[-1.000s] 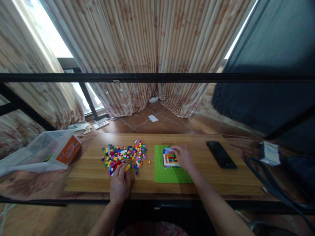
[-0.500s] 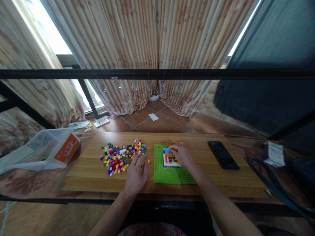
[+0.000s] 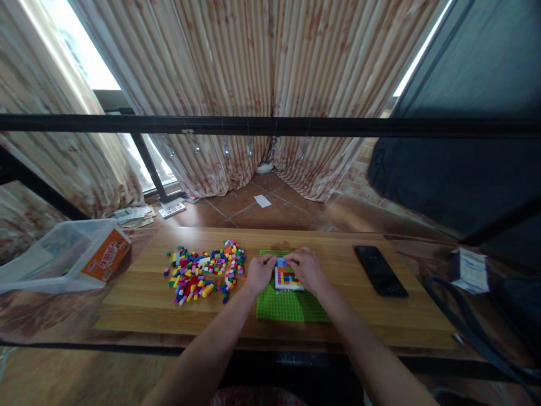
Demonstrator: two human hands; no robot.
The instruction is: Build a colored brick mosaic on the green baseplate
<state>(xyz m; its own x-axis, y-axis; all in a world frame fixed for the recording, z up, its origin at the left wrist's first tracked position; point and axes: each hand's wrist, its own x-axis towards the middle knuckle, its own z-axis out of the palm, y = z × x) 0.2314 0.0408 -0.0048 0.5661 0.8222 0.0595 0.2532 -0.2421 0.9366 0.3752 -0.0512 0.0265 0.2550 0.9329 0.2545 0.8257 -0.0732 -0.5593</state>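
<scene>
A square build of colourful toy bricks (image 3: 287,278), with a white border and a blue far edge, sits on a green studded baseplate (image 3: 291,307). My left hand (image 3: 260,273) is at the build's far left corner, its fingertips pinched together; whatever they grip is too small to make out. Across from it, my right hand (image 3: 307,269) covers the far right corner, thumb and fingers closed over the top edge. What lies under those fingers is hidden. Left of the baseplate, a pile of loose toy bricks (image 3: 196,280) in many colours spreads over the wooden table (image 3: 143,307).
A black phone (image 3: 380,270) lies on the table's right side. Beyond the table's left end stands a clear plastic bin (image 3: 63,231) with an orange label. A dark metal bar (image 3: 270,125) runs across in front of the curtains (image 3: 211,62).
My left hand has moved right from beside the brick pile to the build's far left corner, its fingers now pinched. My right hand stays at the build's far right corner.
</scene>
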